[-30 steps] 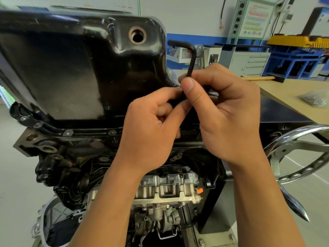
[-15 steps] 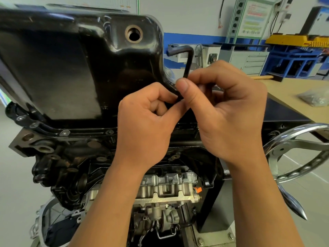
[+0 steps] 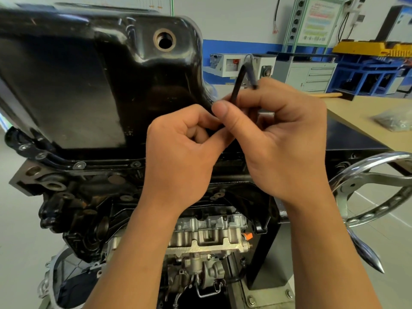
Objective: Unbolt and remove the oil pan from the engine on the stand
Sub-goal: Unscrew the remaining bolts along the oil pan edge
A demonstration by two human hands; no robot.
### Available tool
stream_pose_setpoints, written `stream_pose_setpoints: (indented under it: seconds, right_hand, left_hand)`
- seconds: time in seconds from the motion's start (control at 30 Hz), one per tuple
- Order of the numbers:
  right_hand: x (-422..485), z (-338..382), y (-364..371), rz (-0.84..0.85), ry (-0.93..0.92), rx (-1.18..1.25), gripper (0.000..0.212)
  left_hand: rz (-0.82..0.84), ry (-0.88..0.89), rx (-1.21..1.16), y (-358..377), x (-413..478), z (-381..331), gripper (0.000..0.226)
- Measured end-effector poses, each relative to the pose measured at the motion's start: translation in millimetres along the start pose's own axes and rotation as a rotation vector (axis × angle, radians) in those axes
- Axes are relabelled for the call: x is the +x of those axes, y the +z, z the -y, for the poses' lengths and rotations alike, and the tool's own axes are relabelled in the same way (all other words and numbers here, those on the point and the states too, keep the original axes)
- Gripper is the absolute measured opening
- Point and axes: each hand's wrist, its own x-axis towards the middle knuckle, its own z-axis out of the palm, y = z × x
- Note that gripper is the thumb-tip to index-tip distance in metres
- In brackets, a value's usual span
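The black oil pan [image 3: 89, 81] sits on top of the upturned engine [image 3: 93, 197], with an open drain hole [image 3: 164, 40] in its side. Bolt heads [image 3: 79, 165] line the pan's flange. A black L-shaped hex key [image 3: 237, 85] stands upright at the pan's right corner. My right hand [image 3: 283, 139] pinches its shaft between thumb and fingers. My left hand [image 3: 185, 152] is curled against it and pinches the key's lower part. The key's tip and the bolt under it are hidden by my fingers.
A chrome handwheel [image 3: 374, 188] of the engine stand juts out at the right. Behind it is a wooden workbench [image 3: 365, 112] with a plastic bag [image 3: 394, 119] of parts. Blue racks and a grey cabinet [image 3: 312, 74] stand along the back wall.
The hex key's short arm has swung from pointing left to pointing away toward the right, as my fingers turned the shaft. Both hands stay at the pan's right corner.
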Motion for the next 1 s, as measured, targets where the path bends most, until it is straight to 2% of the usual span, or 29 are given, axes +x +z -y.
stream_pose_setpoints:
  seconds: [0.07, 0.17, 0.27, 0.47, 0.57, 0.63, 0.73, 0.83, 0.9, 1.0]
  right_hand:
    - [0.5, -0.2, -1.5, 0.081, 0.005, 0.011, 0.007]
    - [0.8, 2.6, -3.1, 0.166, 0.017, 0.034, 0.012]
    - [0.7, 4.9, -1.9, 0.191, 0.035, 0.024, 0.016]
    - [0.4, 6.9, 2.2, -0.001, 0.025, 0.003, 0.006]
    - [0.6, 7.6, 2.1, -0.001, 0.011, 0.025, 0.005]
    - [1.5, 7.1, 0.5, 0.035, 0.001, 0.024, 0.004]
    - [2.4, 4.9, -5.1, 0.104, 0.032, -0.012, 0.011]
    - [2.8, 3.3, -9.8, 0.147, 0.079, -0.073, 0.017]
    - [3.3, 3.5, -10.8, 0.159, 0.098, -0.088, 0.018]
    - [3.0, 3.7, -10.6, 0.163, 0.119, -0.090, 0.019]
  left_hand:
    - [0.112, -0.010, -0.052, -4.2, 0.3, -0.5, 0.011]
    - [0.212, 0.003, -0.061, -9.0, 0.1, -1.5, 0.020]
    - [0.150, 0.028, -0.025, -8.4, -0.1, -3.3, 0.020]
    - [-0.003, 0.021, 0.035, -1.8, 0.6, -1.1, 0.015]
    - [-0.026, 0.018, 0.053, 1.2, -0.2, -1.2, 0.021]
    - [0.009, -0.013, 0.088, -1.4, -1.2, -2.6, 0.018]
    - [0.172, -0.057, 0.197, -11.8, -2.6, -2.5, 0.006]
    - [0.326, -0.101, 0.373, -20.9, -5.2, -3.1, 0.012]
    - [0.354, -0.118, 0.426, -21.9, -6.6, -4.6, 0.015]
    - [0.297, -0.132, 0.441, -17.0, -7.8, -4.2, 0.012]
